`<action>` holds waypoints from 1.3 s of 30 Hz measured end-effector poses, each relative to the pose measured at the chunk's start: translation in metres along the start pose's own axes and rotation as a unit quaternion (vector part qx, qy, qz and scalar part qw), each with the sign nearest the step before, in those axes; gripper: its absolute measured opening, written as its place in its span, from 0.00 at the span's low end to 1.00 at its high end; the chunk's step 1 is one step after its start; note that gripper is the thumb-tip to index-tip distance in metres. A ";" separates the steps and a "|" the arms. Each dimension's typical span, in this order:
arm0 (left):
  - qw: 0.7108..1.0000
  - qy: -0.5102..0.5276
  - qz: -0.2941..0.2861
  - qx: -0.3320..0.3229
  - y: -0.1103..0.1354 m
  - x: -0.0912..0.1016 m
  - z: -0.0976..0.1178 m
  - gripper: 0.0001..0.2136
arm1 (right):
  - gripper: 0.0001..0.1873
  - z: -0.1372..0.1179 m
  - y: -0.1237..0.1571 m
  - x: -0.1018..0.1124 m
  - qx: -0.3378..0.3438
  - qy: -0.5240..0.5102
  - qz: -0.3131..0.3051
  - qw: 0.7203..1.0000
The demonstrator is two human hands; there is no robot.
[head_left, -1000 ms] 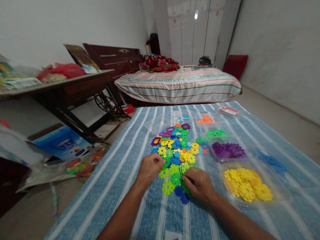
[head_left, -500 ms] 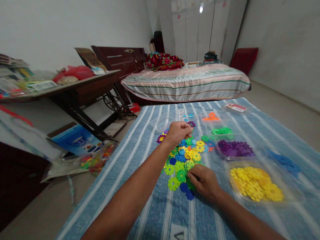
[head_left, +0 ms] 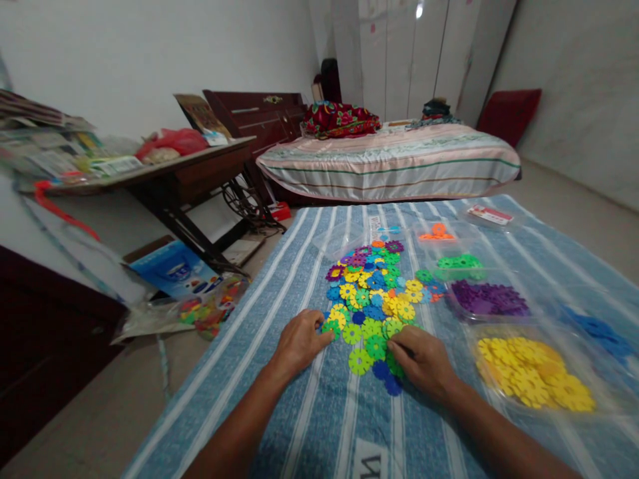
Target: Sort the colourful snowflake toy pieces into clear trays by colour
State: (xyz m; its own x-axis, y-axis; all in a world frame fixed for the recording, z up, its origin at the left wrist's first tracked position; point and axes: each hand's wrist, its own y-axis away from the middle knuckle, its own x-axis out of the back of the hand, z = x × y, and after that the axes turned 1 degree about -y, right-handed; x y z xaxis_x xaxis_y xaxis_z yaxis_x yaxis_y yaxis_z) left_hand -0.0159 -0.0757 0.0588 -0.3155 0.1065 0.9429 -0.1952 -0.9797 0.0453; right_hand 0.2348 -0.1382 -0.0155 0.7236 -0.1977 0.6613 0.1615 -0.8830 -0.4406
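Note:
A loose pile of notched, flower-shaped plastic discs (head_left: 372,326) in green, yellow, blue, purple and orange covers the middle of the striped cloth. At the pile's left edge, my left hand (head_left: 299,342) has its thumb and forefinger closed on a green disc (head_left: 331,328). My right hand (head_left: 422,356) rests on the near right side of the pile with its fingers curled in. Green discs lie against and partly under it; what its fingers hold is hidden. Dark blue discs (head_left: 393,385) lie just below the right hand.
On the right, clear boxes hold yellow discs (head_left: 534,372), purple discs (head_left: 489,298), green discs (head_left: 459,265), orange discs (head_left: 437,233) and blue discs (head_left: 599,332). A lidded clear box (head_left: 490,215) stands at the far right. Beyond are a bed (head_left: 389,166) and a sewing table (head_left: 200,163).
My left hand has moved from the far part of the pile toward me and left, down to its near left edge. My right hand stays at the same discs. The view has shifted slightly left.

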 end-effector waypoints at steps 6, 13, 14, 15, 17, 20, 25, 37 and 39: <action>0.999 0.044 -0.004 0.030 -0.001 -0.012 -0.001 0.04 | 0.17 0.001 0.000 0.000 0.004 -0.001 0.002 1.000; 0.951 0.292 -0.045 0.089 -0.002 -0.011 -0.002 0.07 | 0.16 0.001 -0.001 -0.001 0.009 -0.003 0.015 1.000; 0.941 0.319 -0.060 0.100 -0.002 -0.008 -0.001 0.08 | 0.15 0.001 -0.001 -0.002 0.010 -0.003 0.019 1.000; 0.931 0.339 -0.072 0.112 -0.002 -0.005 0.001 0.09 | 0.15 0.001 -0.002 -0.002 0.011 -0.004 0.022 1.000; 0.920 0.361 -0.087 0.127 -0.004 0.002 0.005 0.10 | 0.15 0.001 -0.003 -0.003 0.012 -0.003 0.023 1.000; 0.912 0.383 -0.083 0.117 -0.014 0.009 0.017 0.10 | 0.15 0.001 -0.004 -0.004 0.011 0.002 0.022 1.000; 0.905 0.414 -0.078 0.060 -0.051 0.012 0.078 0.08 | 0.14 0.001 -0.006 -0.006 0.017 0.007 0.032 0.999; 0.889 0.454 -0.046 -0.043 -0.083 0.020 0.157 0.07 | 0.15 0.002 -0.007 -0.005 0.015 -0.016 0.046 0.999; 0.903 0.427 -0.034 -0.026 -0.073 0.014 0.132 0.07 | 0.15 0.001 -0.006 -0.003 -0.001 -0.042 0.049 0.998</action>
State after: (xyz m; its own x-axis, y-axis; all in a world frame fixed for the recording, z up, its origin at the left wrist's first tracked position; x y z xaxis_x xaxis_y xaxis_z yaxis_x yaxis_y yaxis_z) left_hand 0.1165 -0.0255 0.1125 -0.8984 0.2797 0.3386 -0.2771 -0.9591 0.0571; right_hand 0.2324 -0.1324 -0.0156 0.7896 -0.2470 0.5616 0.0859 -0.8619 -0.4998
